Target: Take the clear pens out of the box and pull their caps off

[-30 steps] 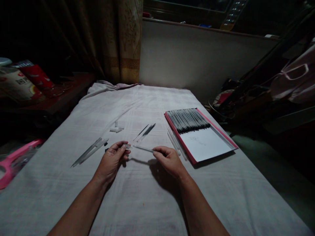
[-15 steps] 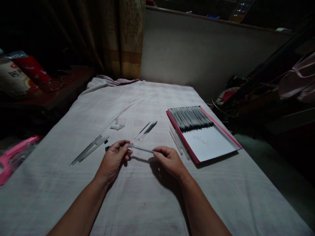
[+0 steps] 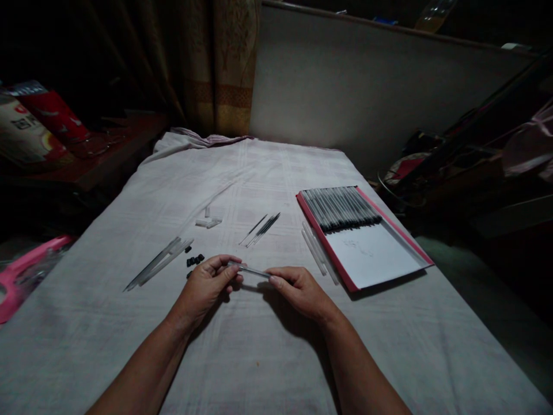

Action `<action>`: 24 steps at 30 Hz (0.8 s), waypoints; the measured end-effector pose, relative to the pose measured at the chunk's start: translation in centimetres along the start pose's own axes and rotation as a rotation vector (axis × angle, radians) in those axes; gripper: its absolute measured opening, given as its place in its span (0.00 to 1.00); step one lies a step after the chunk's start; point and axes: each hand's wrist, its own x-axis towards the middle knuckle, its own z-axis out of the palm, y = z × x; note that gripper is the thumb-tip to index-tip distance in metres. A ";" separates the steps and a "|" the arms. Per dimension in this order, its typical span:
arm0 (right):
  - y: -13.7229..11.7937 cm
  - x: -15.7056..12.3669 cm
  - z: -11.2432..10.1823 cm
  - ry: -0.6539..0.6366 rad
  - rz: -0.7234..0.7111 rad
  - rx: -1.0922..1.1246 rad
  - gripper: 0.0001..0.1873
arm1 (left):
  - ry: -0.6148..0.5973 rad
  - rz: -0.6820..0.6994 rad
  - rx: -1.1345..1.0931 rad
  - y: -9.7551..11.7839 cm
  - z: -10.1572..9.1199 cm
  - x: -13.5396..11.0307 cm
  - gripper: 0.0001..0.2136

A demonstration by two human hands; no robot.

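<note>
Both hands pinch one clear pen barrel (image 3: 253, 270) just above the cloth-covered table (image 3: 259, 357). My left hand (image 3: 207, 285) holds its left end, fingers closed. My right hand (image 3: 298, 288) holds the right end, fingers closed. Small black caps (image 3: 195, 260) lie just left of my left hand. Clear empty barrels (image 3: 158, 264) lie further left. Thin dark refills (image 3: 262, 229) lie beyond the hands. Small clear pieces (image 3: 208, 221) lie further back.
A red-edged tray (image 3: 380, 253) at the right holds a row of finished pens (image 3: 341, 207) and white paper. Two clear barrels (image 3: 317, 253) lie beside its left edge. A pink object (image 3: 21, 276) sits off the table at left. A curtain and a wall stand behind.
My hands have drawn closer together along the barrel, so less of it shows between them. The view has tilted slightly down and the black caps have come into sight.
</note>
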 end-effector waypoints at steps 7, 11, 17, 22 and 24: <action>0.0 0.4 0.4 0.023 -0.067 -0.074 0.17 | 0.013 -0.032 -0.033 0.0 -0.1 0.1 0.28; -0.1 0.3 0.6 0.030 -0.083 -0.112 0.17 | 0.017 -0.031 -0.027 0.0 -0.1 0.1 0.28; 0.1 0.4 0.7 0.054 -0.107 -0.137 0.15 | 0.021 0.008 -0.023 0.2 0.2 0.1 0.26; 0.0 0.6 1.3 0.076 -0.056 -0.151 0.16 | 0.002 0.028 -0.032 0.1 0.5 0.2 0.27; -0.3 0.6 1.5 0.108 -0.061 -0.173 0.15 | 0.005 0.043 -0.047 0.1 0.4 0.2 0.29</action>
